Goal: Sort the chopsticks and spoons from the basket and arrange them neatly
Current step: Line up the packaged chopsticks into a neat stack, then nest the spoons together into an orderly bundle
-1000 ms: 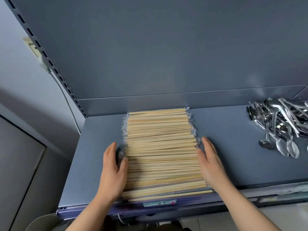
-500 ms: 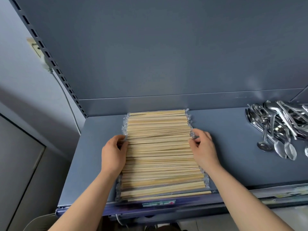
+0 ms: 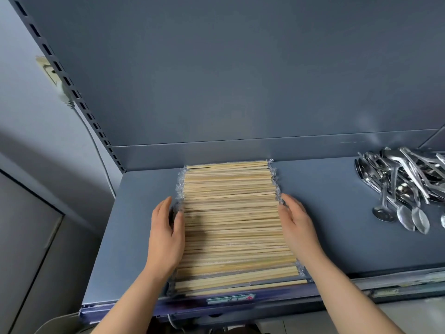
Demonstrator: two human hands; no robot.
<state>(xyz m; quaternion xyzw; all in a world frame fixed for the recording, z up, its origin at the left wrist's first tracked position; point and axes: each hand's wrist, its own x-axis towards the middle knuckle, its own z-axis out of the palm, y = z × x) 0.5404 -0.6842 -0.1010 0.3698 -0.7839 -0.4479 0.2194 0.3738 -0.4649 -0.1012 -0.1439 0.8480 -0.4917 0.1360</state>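
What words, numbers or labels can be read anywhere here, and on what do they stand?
No text here can be read.
Small label on the front edge of the shelf: pale with a red mark, print too blurred to read.
Paper strip along the same edge, further right: too blurred to read.
Chopsticks in clear wrappers: no print visible.
Spoons: no marking visible.

— What is mounted at the left?
— A slotted upright (image 3: 72, 92), with a white plug (image 3: 63, 95) and cable (image 3: 97, 150) seen beside it.
— And at the front?
— A label (image 3: 231, 299) is fixed on the edge of the grey shelf (image 3: 337, 213).
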